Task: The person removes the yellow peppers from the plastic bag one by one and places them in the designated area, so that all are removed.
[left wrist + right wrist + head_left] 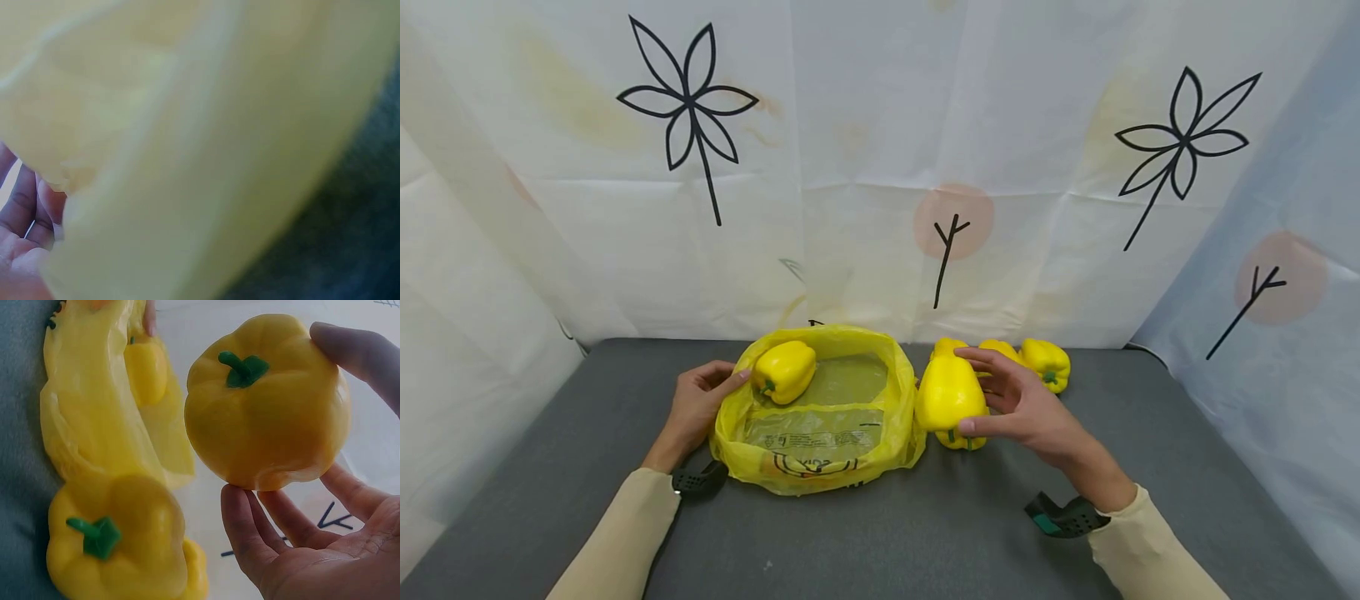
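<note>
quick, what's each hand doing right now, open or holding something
Left hand: closed, pinching the yellow bag at its rim.
Right hand: closed, holding a yellow pepper between thumb and fingers.

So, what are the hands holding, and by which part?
The right hand holds a pepper by its sides; the left hand, the bag by its rim.

From here I see plain cream sleeves (622,535); beside their cuffs (1122,518) sit black straps (700,481), the right one perforated, bearing a green patch (1047,523).
</note>
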`<control>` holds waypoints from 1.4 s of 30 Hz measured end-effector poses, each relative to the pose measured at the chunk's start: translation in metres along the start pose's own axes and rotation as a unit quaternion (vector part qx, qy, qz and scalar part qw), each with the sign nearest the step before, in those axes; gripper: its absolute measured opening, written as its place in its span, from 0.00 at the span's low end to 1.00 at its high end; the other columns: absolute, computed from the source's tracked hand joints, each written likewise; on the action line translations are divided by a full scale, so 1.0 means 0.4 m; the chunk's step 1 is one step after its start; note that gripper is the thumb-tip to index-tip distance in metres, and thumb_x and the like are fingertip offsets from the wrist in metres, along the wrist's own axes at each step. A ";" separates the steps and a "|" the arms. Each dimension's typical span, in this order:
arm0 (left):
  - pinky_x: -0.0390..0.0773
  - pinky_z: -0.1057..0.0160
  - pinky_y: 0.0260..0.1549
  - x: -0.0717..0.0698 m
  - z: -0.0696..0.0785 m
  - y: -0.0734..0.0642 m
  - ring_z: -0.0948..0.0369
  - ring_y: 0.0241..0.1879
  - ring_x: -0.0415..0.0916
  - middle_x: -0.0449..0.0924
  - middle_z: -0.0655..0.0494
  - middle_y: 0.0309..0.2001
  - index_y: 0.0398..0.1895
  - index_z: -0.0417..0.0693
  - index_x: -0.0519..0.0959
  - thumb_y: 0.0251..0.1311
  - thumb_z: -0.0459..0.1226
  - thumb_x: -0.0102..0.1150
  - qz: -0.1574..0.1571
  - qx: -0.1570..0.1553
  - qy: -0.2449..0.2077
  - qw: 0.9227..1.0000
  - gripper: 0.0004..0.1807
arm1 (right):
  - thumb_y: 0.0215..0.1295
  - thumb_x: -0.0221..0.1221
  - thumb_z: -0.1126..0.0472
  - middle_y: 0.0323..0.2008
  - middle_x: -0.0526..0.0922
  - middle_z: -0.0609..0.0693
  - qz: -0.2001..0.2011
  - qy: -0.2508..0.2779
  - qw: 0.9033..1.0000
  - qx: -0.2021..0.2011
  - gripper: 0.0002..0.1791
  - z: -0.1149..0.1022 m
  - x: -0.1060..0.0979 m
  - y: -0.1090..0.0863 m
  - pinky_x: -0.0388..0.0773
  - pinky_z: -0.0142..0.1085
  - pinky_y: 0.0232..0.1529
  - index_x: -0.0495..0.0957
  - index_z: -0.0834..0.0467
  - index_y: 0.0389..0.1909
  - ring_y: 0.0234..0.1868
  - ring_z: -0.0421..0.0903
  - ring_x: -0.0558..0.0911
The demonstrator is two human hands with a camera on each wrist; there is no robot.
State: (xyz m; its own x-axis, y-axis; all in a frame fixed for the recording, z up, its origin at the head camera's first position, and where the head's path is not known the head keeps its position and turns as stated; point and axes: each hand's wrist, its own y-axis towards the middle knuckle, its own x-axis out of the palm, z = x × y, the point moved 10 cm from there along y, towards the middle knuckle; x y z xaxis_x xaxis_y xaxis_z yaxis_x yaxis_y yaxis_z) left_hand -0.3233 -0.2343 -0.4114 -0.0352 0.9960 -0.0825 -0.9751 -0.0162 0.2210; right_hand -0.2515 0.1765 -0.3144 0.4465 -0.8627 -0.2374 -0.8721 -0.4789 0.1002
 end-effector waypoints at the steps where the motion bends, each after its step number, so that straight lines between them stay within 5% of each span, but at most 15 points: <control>1: 0.85 0.67 0.34 0.001 0.000 0.000 0.63 0.34 0.81 0.84 0.60 0.36 0.44 0.34 0.83 0.69 0.37 0.64 -0.001 0.000 0.000 1.000 0.12 | 0.61 0.72 0.65 0.71 0.62 0.60 0.003 -0.004 1.000 0.003 0.47 0.003 -0.006 -0.003 0.79 0.39 0.58 0.58 0.59 0.77 0.67 0.62 0.70; 8: 0.85 0.67 0.34 0.001 0.001 0.000 0.63 0.34 0.82 0.84 0.60 0.36 0.45 0.32 0.82 0.69 0.37 0.64 -0.001 0.002 0.002 1.000 0.13 | 0.62 0.70 0.68 0.71 0.63 0.63 0.021 -0.024 0.999 0.001 0.45 0.013 -0.048 -0.022 0.80 0.38 0.56 0.58 0.61 0.77 0.65 0.62 0.71; 17: 0.85 0.67 0.34 0.005 0.010 -0.003 0.63 0.34 0.82 0.84 0.59 0.36 0.47 0.26 0.80 0.69 0.35 0.64 -0.001 0.005 -0.006 1.000 0.16 | 0.65 0.66 0.71 0.71 0.61 0.62 0.033 -0.021 0.999 -0.009 0.42 0.028 -0.103 -0.049 0.80 0.36 0.55 0.58 0.60 0.77 0.62 0.43 0.76; 31: 0.84 0.67 0.34 0.007 0.013 -0.006 0.63 0.35 0.82 0.84 0.59 0.37 0.49 0.24 0.79 0.70 0.35 0.63 -0.001 0.004 -0.005 1.000 0.17 | 0.68 0.63 0.70 0.72 0.58 0.63 0.046 -0.027 0.998 0.013 0.40 0.074 -0.170 -0.082 0.81 0.35 0.52 0.56 0.58 0.78 0.60 0.40 0.76; 42: 0.85 0.66 0.34 0.004 0.012 -0.005 0.63 0.35 0.82 0.84 0.59 0.37 0.45 0.33 0.83 0.70 0.37 0.64 -0.009 0.011 0.005 1.000 0.13 | 0.69 0.64 0.67 0.75 0.53 0.64 0.056 -0.042 0.996 0.060 0.41 0.125 -0.214 -0.089 0.80 0.36 0.51 0.55 0.59 0.79 0.60 0.44 0.74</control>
State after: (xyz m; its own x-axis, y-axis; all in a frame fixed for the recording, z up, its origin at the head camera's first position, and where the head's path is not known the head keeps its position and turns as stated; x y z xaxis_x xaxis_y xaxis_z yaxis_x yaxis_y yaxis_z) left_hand -0.3203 -0.2322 -0.4074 -0.0203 0.9951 -0.0964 -0.9708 0.0034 0.2399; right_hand -0.2686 0.2754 -0.3458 0.3315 -0.8905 -0.3117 -0.9353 -0.3536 0.0154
